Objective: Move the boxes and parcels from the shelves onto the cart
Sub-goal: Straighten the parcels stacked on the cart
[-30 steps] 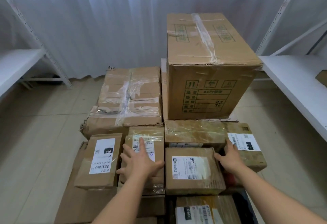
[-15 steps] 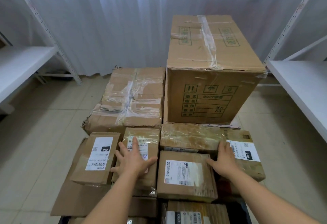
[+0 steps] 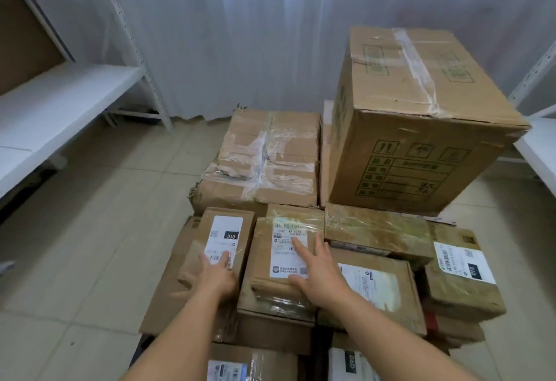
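While taped, each brown parcel (image 3: 285, 257) bears a white label.

Two hands, the left hand (image 3: 217, 275) and right hand (image 3: 316, 272), reach over about ten stacked cardboard boxes (image 3: 421, 127), with two white shelving units (image 3: 60, 100) flanking them.

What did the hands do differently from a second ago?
Both hands slid left: the left hand went from the middle parcel onto the left labelled parcel; the right hand left the right-hand parcels for the middle one. Nothing gripped; the boxes look unmoved.
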